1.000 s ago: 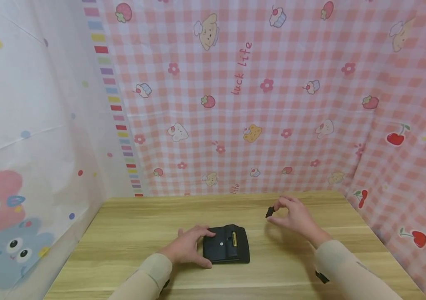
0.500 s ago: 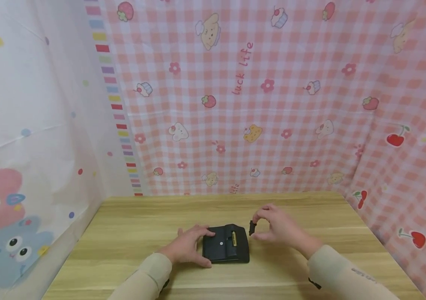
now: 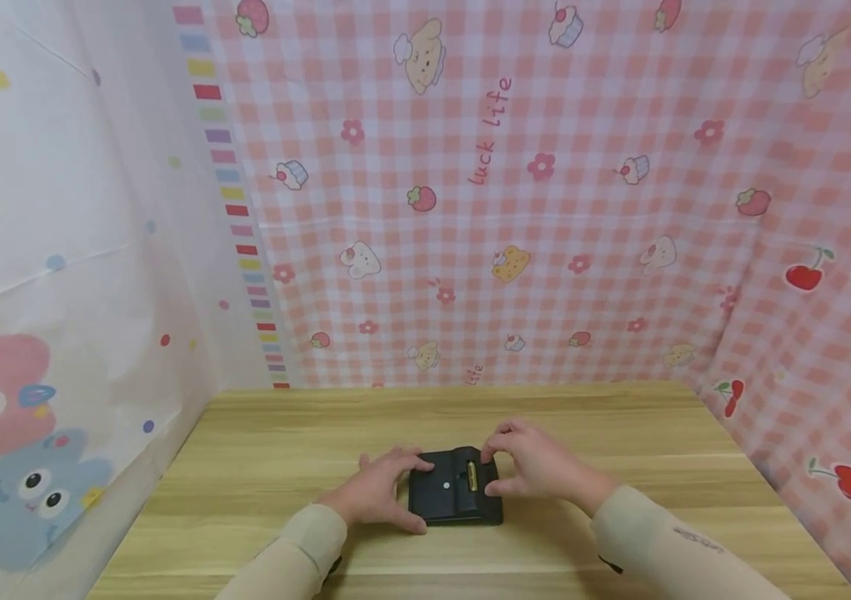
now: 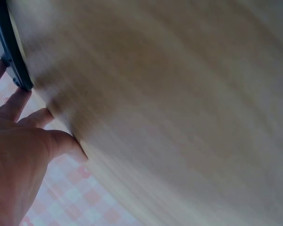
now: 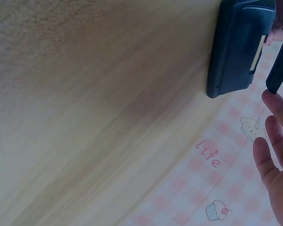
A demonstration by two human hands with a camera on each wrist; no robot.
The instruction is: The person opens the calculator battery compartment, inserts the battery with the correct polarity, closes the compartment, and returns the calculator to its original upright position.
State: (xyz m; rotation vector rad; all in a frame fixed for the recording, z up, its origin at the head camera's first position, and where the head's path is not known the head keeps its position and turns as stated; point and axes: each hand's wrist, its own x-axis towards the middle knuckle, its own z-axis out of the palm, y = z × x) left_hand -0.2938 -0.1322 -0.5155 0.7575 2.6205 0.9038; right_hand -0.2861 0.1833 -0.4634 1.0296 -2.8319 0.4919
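A black device that looks like a desktop calculator (image 3: pixel 433 502) lies face down on the wooden table, its thicker end to the right. In its exposed battery slot sits a yellowish battery (image 3: pixel 473 477). My left hand (image 3: pixel 376 493) holds the calculator's left end, thumb at the near edge and fingers toward the far one. Over the thicker end, my right hand (image 3: pixel 538 467) pinches a small black battery cover (image 5: pixel 277 70). The right wrist view shows that cover apart from the calculator; in the head view it is hard to make out against the black body.
The wooden table (image 3: pixel 305 425) ends at a pink checked cloth (image 3: pixel 387 292) hanging behind it. A white printed cloth (image 3: pixel 117 300) hangs on the left, and more checked cloth covers the right side.
My right hand has moved left with the battery cover, from beside the calculator to above its thicker end. My left hand has stayed on the calculator.
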